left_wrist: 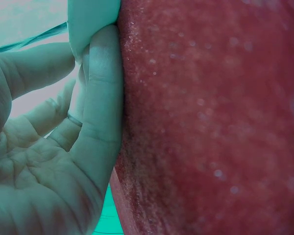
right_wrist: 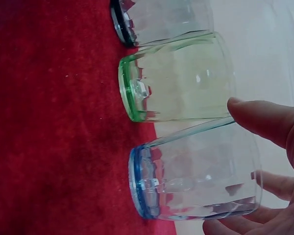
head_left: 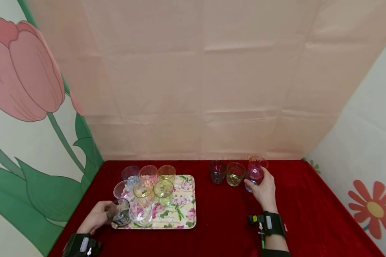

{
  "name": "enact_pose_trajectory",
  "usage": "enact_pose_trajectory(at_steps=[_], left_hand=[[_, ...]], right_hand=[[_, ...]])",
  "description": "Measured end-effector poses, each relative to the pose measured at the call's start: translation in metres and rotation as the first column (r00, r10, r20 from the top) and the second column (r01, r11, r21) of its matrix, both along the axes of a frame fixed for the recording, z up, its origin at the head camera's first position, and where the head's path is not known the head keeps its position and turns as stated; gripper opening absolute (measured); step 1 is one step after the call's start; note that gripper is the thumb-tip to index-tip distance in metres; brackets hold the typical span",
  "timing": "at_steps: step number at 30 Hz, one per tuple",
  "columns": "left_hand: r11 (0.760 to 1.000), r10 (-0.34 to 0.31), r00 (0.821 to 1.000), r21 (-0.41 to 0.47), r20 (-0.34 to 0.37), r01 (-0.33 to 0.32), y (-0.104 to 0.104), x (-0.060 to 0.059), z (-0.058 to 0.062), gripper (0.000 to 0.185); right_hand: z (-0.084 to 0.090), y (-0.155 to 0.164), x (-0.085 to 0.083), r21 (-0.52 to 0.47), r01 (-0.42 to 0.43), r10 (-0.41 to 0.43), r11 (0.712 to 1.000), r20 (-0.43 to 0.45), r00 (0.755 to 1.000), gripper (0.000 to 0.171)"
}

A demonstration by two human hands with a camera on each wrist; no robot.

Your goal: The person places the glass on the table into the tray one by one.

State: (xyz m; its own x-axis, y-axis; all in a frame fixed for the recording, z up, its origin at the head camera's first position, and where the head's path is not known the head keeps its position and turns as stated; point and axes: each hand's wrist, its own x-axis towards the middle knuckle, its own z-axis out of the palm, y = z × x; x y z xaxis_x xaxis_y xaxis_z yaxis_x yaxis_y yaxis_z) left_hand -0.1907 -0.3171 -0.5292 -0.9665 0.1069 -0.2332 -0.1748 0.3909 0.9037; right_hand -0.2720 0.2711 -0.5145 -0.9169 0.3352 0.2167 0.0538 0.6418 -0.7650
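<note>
My left hand (head_left: 96,216) holds a dark grey glass (head_left: 118,211) by its left side, at the near left corner of a flower-patterned tray (head_left: 188,200). Thumb and fingers close in from both sides in the left wrist view, where the glass hardly shows. At the far right, my right hand (head_left: 265,189) grips a blue-based glass (right_wrist: 196,181) near its rim, thumb on one side and fingers on the other. Beside it stand a green glass (head_left: 235,175) and a dark glass (head_left: 217,173). A pink-rimmed glass (head_left: 258,160) shows just behind, overlapped by the blue one.
Several coloured glasses stand on the tray's left part, among them a yellow glass (head_left: 166,172), a green-yellow glass (head_left: 163,191) and a clear glass (head_left: 140,214). A red cloth (head_left: 218,217) covers the table. A beige backdrop (head_left: 199,89) rises behind its far edge.
</note>
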Motion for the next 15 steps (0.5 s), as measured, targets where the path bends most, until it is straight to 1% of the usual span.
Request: enact_pose_trajectory(at_steps=[3, 4, 9, 11, 15], left_hand=[[1.0, 0.002, 1.0, 0.006, -0.01, -0.002, 0.0, -0.001, 0.001, 0.024], [1.0, -0.009, 1.0, 0.004, -0.019, 0.009, 0.0, -0.001, 0.0, 0.023], [1.0, 0.008, 1.0, -0.002, -0.014, -0.008, 0.001, -0.002, -0.001, 0.02], [1.0, 0.017, 1.0, -0.005, -0.005, -0.017, 0.001, -0.001, -0.001, 0.021], [1.0, 0.005, 1.0, 0.001, -0.003, -0.005, 0.0, -0.001, -0.002, 0.022]], right_hand=[[-0.003, 0.002, -0.001, -0.012, 0.007, -0.007, 1.0, 0.024, 1.0, 0.089], [-0.004, 0.002, -0.002, -0.018, 0.011, -0.01, 1.0, 0.032, 0.999, 0.09], [-0.011, 0.004, -0.003, -0.046, 0.027, -0.025, 0.999, 0.054, 0.998, 0.091], [-0.013, 0.004, -0.003, -0.069, 0.037, -0.033, 0.997, 0.06, 0.998, 0.091], [-0.015, 0.003, -0.002, -0.145, 0.064, -0.052, 0.987, 0.088, 0.995, 0.094]])
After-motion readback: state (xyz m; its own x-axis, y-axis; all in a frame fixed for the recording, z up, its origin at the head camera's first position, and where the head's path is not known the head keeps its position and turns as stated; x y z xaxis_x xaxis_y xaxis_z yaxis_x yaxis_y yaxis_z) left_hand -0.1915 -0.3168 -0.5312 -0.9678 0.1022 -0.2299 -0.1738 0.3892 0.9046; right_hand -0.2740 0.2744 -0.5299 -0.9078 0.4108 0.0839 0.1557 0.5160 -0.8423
